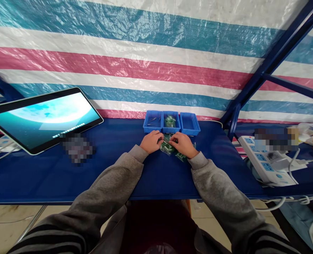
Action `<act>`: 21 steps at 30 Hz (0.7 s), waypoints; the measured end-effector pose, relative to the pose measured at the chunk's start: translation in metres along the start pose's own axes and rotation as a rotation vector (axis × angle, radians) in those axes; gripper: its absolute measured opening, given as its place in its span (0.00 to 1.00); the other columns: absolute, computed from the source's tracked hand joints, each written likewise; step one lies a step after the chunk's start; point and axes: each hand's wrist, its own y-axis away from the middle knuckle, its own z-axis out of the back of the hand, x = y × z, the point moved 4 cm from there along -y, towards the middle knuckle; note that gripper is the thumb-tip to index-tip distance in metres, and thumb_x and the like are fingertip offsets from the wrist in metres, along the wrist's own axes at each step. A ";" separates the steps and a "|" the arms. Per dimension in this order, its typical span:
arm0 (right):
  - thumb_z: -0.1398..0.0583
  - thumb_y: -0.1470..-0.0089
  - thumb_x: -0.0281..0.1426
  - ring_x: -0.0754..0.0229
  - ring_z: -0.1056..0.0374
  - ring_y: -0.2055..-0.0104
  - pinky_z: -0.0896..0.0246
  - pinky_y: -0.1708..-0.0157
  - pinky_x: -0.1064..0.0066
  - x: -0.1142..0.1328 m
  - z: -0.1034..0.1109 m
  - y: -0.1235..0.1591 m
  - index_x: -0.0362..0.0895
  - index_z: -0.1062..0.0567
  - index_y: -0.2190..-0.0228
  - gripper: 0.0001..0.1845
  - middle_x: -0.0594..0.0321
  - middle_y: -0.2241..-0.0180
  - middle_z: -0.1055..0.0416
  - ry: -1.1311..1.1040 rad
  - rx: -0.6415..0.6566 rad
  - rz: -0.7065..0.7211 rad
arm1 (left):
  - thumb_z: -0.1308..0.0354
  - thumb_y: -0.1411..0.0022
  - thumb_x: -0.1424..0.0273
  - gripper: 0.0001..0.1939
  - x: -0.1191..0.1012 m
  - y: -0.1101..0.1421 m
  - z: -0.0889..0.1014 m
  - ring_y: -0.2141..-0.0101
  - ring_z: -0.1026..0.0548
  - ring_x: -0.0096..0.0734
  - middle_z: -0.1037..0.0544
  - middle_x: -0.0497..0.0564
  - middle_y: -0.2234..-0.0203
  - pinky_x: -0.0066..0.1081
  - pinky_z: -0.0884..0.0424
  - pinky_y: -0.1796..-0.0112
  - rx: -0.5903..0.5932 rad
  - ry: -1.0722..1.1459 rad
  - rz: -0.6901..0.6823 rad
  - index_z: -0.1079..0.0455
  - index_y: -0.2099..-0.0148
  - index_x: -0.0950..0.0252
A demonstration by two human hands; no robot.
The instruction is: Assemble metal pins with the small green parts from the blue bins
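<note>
Over the blue table, my left hand (151, 141) is closed, thumb and fingertips pinched together. My right hand (184, 144) faces it, also in a pinch. A small thin, pale piece seems to lie between the fingertips, too small to name. Beneath them are clear plastic bags (167, 148) with green pieces inside; one bag lies partly under my right hand. Just behind stand three blue bins: the left bin (152, 129) has a few thin metal pieces, the middle bin (170, 129) holds a bag of green pieces, and the right bin (190, 131) shows a bare floor.
A tablet-like screen (47, 116) leans at the left of the table (114, 141), a blurred patch before it. On the right lie a white power strip (265, 165) and cables. Blue metal posts (252, 84) and a striped plastic sheet (146, 74) stand behind.
</note>
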 end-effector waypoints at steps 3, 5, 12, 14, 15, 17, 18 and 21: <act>0.38 0.46 0.29 0.61 0.36 0.71 0.47 0.69 0.69 -0.001 -0.002 0.000 0.44 0.27 0.75 0.06 0.63 0.73 0.32 0.004 0.000 -0.018 | 0.48 0.39 0.73 0.04 0.001 0.000 -0.002 0.59 0.29 0.39 0.26 0.53 0.66 0.36 0.31 0.57 0.007 -0.007 -0.005 0.32 0.64 0.63; 0.39 0.45 0.28 0.60 0.36 0.70 0.46 0.69 0.69 -0.002 -0.002 0.000 0.44 0.28 0.74 0.06 0.62 0.72 0.32 -0.002 -0.011 -0.022 | 0.49 0.38 0.74 0.05 0.001 0.000 -0.002 0.60 0.28 0.39 0.26 0.53 0.66 0.35 0.31 0.58 -0.011 0.009 -0.014 0.32 0.64 0.64; 0.46 0.39 0.33 0.57 0.35 0.69 0.43 0.67 0.68 0.003 0.013 0.001 0.46 0.30 0.71 0.09 0.60 0.71 0.30 -0.136 -0.211 -0.009 | 0.53 0.31 0.63 0.14 -0.002 0.002 0.010 0.65 0.24 0.33 0.22 0.53 0.66 0.32 0.28 0.60 -0.362 0.303 -0.017 0.29 0.61 0.65; 0.48 0.38 0.37 0.57 0.34 0.68 0.43 0.67 0.68 0.005 0.017 0.001 0.46 0.31 0.70 0.12 0.60 0.71 0.30 -0.169 -0.249 -0.017 | 0.51 0.31 0.59 0.17 -0.005 0.004 0.012 0.66 0.23 0.33 0.20 0.53 0.65 0.32 0.26 0.61 -0.434 0.403 -0.026 0.27 0.59 0.64; 0.48 0.37 0.39 0.56 0.34 0.69 0.43 0.67 0.68 0.006 0.019 0.002 0.47 0.31 0.70 0.13 0.61 0.72 0.30 -0.184 -0.256 -0.022 | 0.50 0.32 0.57 0.17 -0.006 0.004 0.012 0.66 0.22 0.33 0.20 0.53 0.65 0.32 0.26 0.61 -0.453 0.441 -0.029 0.26 0.59 0.64; 0.50 0.37 0.43 0.57 0.34 0.69 0.42 0.67 0.68 0.008 0.021 0.003 0.47 0.32 0.70 0.16 0.61 0.73 0.30 -0.213 -0.259 -0.032 | 0.48 0.33 0.56 0.18 -0.008 0.005 0.011 0.66 0.22 0.34 0.19 0.53 0.65 0.32 0.24 0.61 -0.478 0.494 -0.014 0.25 0.60 0.64; 0.50 0.37 0.44 0.57 0.34 0.70 0.42 0.68 0.68 0.009 0.021 0.003 0.47 0.32 0.70 0.17 0.62 0.73 0.30 -0.228 -0.259 -0.034 | 0.48 0.34 0.56 0.18 -0.007 0.005 0.010 0.67 0.21 0.34 0.19 0.52 0.66 0.32 0.24 0.62 -0.487 0.512 0.004 0.24 0.61 0.64; 0.49 0.38 0.45 0.58 0.35 0.71 0.41 0.68 0.68 0.012 0.022 0.005 0.47 0.31 0.70 0.18 0.62 0.73 0.30 -0.264 -0.265 -0.024 | 0.48 0.33 0.57 0.18 -0.006 0.006 0.010 0.72 0.22 0.30 0.19 0.51 0.70 0.30 0.25 0.65 -0.510 0.543 0.055 0.24 0.63 0.65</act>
